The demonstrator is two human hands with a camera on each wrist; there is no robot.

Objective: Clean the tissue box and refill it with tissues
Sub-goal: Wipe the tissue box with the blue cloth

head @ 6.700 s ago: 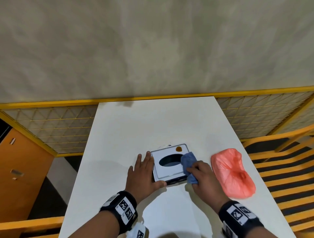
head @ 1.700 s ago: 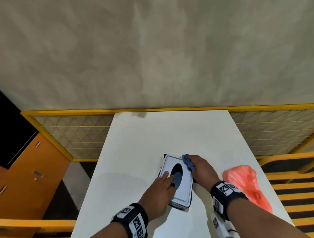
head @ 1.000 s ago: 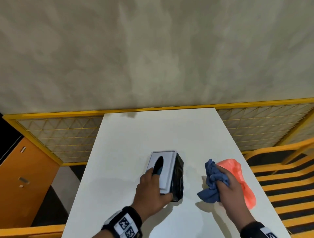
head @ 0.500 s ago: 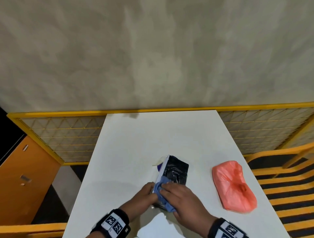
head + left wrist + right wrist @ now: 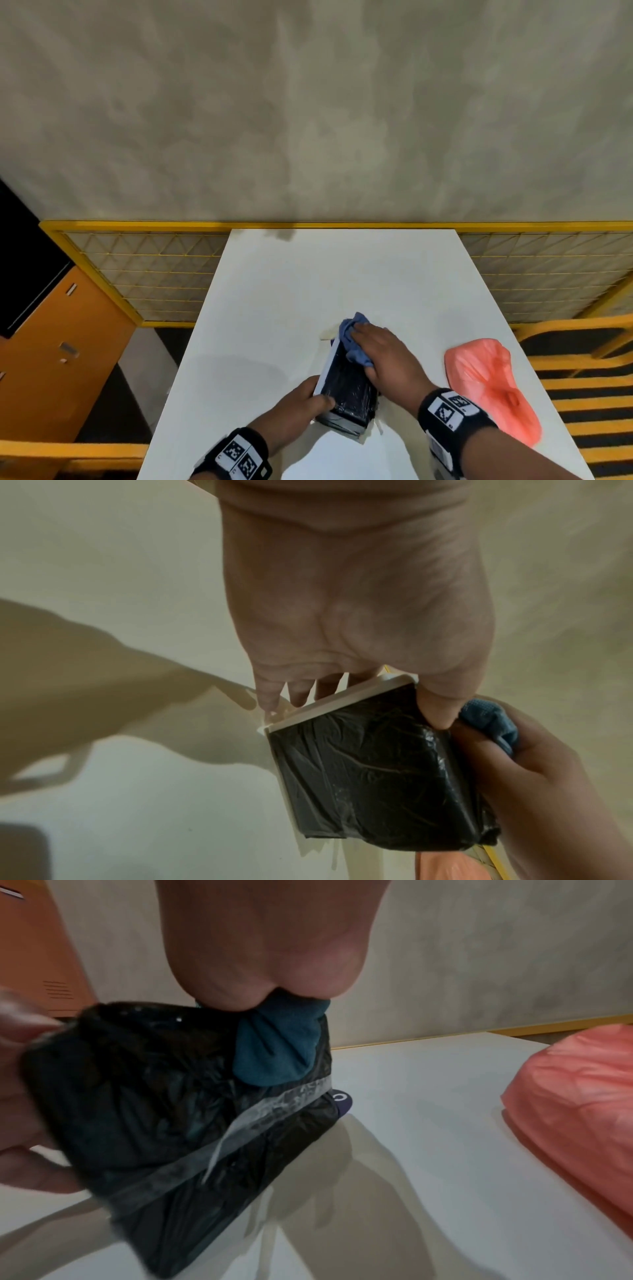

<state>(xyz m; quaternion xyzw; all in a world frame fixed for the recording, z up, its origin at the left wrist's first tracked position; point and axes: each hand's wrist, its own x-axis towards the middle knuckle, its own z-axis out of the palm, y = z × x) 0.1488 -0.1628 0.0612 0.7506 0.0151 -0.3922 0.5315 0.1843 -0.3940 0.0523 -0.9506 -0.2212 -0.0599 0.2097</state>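
Fingers [image 5: 301,693] of the left hand [image 5: 301,401] are curled round the white top edge of the tissue box [image 5: 346,387], with the thumb [image 5: 441,704] laid across the black wrapped side, so the box is gripped near its closer end. On the right hand [image 5: 387,359] the fingers are laid fairly flat and close together over a blue cloth [image 5: 352,339], which is pressed against the upward-facing black side of the box at its far end; whether the fingertips are curled into the cloth cannot be told from the head view. In the right wrist view the cloth [image 5: 277,1053] is seen bunched under the palm [image 5: 267,947] against the black wrapping.

The tissue box is turned on its side on the white table [image 5: 308,281], in the near middle part, with its white lidded face turned to the left and its black, crinkled plastic-covered body [image 5: 373,777] facing up. A strip of clear tape [image 5: 240,1129] is seen running across the black wrapping. A small purple label [image 5: 341,1097] is seen at the box's lower far corner, just above the table.

A pink plastic pack [image 5: 489,383] is lying on the table to the right, apart from the box and near the table's right edge. An orange cabinet [image 5: 51,359] is seen at the left, beyond the table. A yellow-framed wire fence [image 5: 154,274] is set along the far side, against a grey wall [image 5: 308,102].
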